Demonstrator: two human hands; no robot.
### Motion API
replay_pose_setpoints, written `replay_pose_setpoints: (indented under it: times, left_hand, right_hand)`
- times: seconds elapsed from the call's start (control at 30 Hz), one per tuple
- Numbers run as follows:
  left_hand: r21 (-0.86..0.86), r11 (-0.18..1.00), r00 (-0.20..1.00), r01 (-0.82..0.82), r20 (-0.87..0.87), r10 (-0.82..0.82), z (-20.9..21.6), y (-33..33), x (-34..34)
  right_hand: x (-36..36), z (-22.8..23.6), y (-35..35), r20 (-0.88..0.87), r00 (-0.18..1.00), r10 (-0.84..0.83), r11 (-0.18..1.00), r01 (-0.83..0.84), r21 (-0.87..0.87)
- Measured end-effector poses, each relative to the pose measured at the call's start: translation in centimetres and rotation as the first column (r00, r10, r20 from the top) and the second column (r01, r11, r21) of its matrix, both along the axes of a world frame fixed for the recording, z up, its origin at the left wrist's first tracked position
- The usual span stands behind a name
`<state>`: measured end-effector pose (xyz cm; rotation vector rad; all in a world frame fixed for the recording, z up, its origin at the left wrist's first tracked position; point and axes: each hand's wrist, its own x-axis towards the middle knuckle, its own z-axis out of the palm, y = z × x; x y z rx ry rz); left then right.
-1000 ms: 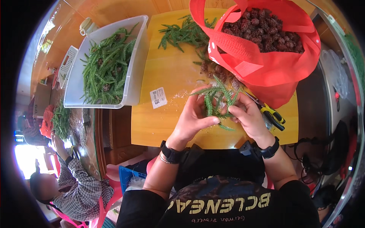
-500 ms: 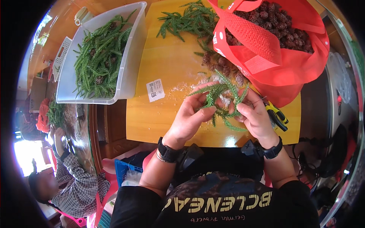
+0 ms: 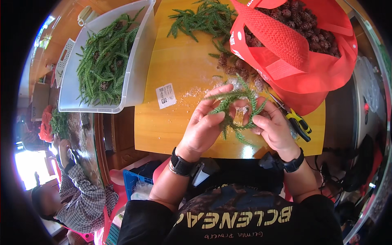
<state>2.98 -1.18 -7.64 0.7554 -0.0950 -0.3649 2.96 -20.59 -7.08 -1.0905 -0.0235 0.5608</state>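
Note:
Over the near part of the yellow table (image 3: 163, 130), my two hands hold a green artificial pine sprig (image 3: 225, 107) bent into a rough ring. My left hand (image 3: 204, 124) pinches its left side between thumb and fingers, with the index finger stretched along the top. The right side is pinched by my right hand (image 3: 274, 125), its thumb in front. Some fingertips are hidden behind the needles. Yellow-and-black pliers (image 3: 300, 124) lie just right of my right hand. Beyond the ring are loose pine cones (image 3: 241, 71) and white crumbs on the tabletop.
A red bag (image 3: 306, 92) full of pine cones stands at the far right. At left, a translucent plastic bin (image 3: 139, 65) holds green sprigs with cones. More sprigs (image 3: 204, 18) lie at the back, and a white label (image 3: 166, 96) nearer. Another person (image 3: 81, 200) sits at far left.
The sprig has turned slightly in my hands, and its ring looks rounder. My left index finger has straightened along its top edge. The view has shifted a little.

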Motion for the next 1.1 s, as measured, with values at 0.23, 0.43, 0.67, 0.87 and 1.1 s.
replay_pose_setpoints:
  times: [0.23,0.43,0.67,0.87,1.1]
  left_hand:
    - [-0.157,0.988,1.0,0.0,-0.028,-0.005,0.0,0.0,0.0]
    - [-0.163,0.982,0.994,-0.094,0.039,0.102,-0.3,0.3,0.7]
    - [0.302,0.8,0.818,-0.518,0.45,0.359,0.2,-0.4,0.4]
    - [0.398,0.404,0.411,-0.824,0.91,-0.058,1.9,0.1,-0.1]
    - [0.564,0.37,0.454,-0.738,0.822,-0.345,1.6,0.2,0.6]
  right_hand:
    - [0.1,0.2,0.0,0.008,1.0,0.026,0.998,-0.025,-0.054]
    - [0.1,0.1,0.1,-0.017,1.0,-0.01,1.0,0.01,-0.005]
    - [0.2,0.3,0.1,-0.01,1.0,-0.022,1.0,0.022,-0.014]
    - [0.4,0.9,-0.2,-0.096,0.995,-0.015,0.998,0.021,0.066]
    - [0.4,0.3,-0.2,-0.192,0.979,-0.062,0.966,0.108,0.236]
